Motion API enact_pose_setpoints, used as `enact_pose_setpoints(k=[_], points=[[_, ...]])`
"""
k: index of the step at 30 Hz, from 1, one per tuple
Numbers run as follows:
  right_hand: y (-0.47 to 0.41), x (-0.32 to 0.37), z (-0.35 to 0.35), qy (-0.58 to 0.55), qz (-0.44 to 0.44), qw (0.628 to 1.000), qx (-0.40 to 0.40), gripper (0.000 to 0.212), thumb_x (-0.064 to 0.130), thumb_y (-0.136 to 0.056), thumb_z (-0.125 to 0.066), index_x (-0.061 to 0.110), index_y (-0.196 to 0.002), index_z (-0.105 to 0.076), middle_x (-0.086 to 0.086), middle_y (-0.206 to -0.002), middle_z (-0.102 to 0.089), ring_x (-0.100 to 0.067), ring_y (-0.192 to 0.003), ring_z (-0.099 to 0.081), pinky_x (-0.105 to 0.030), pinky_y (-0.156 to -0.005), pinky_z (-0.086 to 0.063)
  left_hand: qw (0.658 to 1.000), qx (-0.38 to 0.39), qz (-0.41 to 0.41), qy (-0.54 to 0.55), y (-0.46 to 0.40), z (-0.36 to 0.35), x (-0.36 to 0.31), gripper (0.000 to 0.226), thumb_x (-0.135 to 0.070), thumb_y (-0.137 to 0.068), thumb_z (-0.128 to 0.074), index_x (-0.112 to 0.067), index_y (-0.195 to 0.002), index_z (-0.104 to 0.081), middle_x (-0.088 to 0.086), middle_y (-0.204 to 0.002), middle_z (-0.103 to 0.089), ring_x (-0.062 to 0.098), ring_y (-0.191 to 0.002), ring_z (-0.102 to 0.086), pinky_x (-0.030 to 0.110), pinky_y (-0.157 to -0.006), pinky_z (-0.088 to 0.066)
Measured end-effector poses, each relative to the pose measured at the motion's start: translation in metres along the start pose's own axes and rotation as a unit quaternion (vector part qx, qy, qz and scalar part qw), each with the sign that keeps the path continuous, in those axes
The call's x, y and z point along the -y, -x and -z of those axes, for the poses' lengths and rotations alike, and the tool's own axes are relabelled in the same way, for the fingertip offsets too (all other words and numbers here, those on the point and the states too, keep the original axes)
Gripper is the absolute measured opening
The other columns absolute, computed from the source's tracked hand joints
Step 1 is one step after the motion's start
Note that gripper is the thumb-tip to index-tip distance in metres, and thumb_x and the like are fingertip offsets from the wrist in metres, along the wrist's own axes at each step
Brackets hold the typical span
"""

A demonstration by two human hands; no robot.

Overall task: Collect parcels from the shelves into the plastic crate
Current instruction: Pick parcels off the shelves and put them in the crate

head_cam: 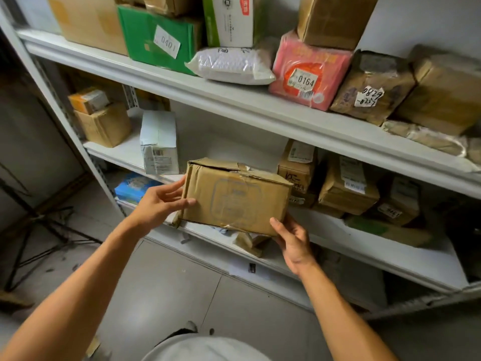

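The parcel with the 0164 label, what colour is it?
Pink parcel, with orange print; seen in the head view.

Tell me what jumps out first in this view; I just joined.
Both hands, left hand and right hand, hold a brown cardboard box at centre, in front of the middle shelf. Above, on the upper shelf, sit a green box labelled 0401 and a pink parcel labelled 0164.

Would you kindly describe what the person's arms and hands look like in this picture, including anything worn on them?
Both forearms are bare up to the frame edge, with no sleeves showing. The left hand and right hand wear no gloves, rings, watch or bands. A pale grey garment shows at the bottom edge.
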State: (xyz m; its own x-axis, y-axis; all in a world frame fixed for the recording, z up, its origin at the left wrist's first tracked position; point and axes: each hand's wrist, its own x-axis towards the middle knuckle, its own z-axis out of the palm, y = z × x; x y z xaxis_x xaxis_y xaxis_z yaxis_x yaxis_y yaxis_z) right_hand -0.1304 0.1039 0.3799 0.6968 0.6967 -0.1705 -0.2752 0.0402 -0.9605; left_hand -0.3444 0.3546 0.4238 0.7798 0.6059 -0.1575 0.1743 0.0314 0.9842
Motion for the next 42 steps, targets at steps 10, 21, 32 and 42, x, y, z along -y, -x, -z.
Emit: enact_pose_setpoints(k=[10, 21, 32, 42], points=[[0.004, -0.032, -0.023, 0.041, -0.088, 0.995, -0.026, 0.068, 0.072, -0.062, -0.081, 0.027, -0.113, -0.074, 0.001, -0.113, -0.077, -0.024, -0.113, -0.068, -0.06, -0.101, -0.051, 0.994, -0.068, 0.045, -0.075, -0.001, -0.001, 0.061, 0.046, 0.009, -0.087, -0.069, -0.024, -0.119, -0.07, -0.021, -0.092, -0.076, -0.005, -0.089, -0.07, 0.015, -0.08, -0.056], [-0.006, -0.057, -0.027, 0.112, -0.103, 0.987, -0.05, 0.037, 0.019, -0.097, -0.067, 0.047, -0.12, -0.06, 0.015, -0.111, -0.073, -0.013, -0.117, -0.064, -0.034, -0.094, -0.057, 0.984, -0.096, 0.136, 0.061, -0.009, -0.011, 0.095, 0.05, -0.039, -0.083, -0.072, -0.004, -0.118, -0.068, 0.015, -0.112, -0.071, 0.028, -0.1, -0.067, 0.038, -0.085, -0.056], [-0.005, -0.076, -0.032, 0.187, -0.161, 0.965, -0.091, 0.085, 0.014, -0.089, -0.076, 0.026, -0.158, -0.028, -0.003, -0.151, -0.05, -0.024, -0.143, -0.042, -0.052, -0.114, -0.041, 0.971, -0.087, 0.206, 0.087, -0.015, -0.009, 0.12, 0.058, -0.003, -0.09, -0.069, -0.017, -0.144, -0.052, 0.005, -0.127, -0.061, 0.031, -0.117, -0.056, 0.059, -0.095, -0.054], [-0.021, -0.117, -0.021, 0.194, -0.215, 0.954, -0.081, 0.091, 0.049, -0.074, -0.081, 0.027, -0.151, -0.039, 0.002, -0.146, -0.056, -0.02, -0.136, -0.049, -0.052, -0.111, -0.045, 0.96, -0.078, 0.259, 0.067, -0.027, -0.011, 0.136, 0.063, -0.005, -0.088, -0.071, -0.026, -0.142, -0.046, 0.011, -0.128, -0.056, 0.035, -0.12, -0.05, 0.061, -0.088, -0.053]])
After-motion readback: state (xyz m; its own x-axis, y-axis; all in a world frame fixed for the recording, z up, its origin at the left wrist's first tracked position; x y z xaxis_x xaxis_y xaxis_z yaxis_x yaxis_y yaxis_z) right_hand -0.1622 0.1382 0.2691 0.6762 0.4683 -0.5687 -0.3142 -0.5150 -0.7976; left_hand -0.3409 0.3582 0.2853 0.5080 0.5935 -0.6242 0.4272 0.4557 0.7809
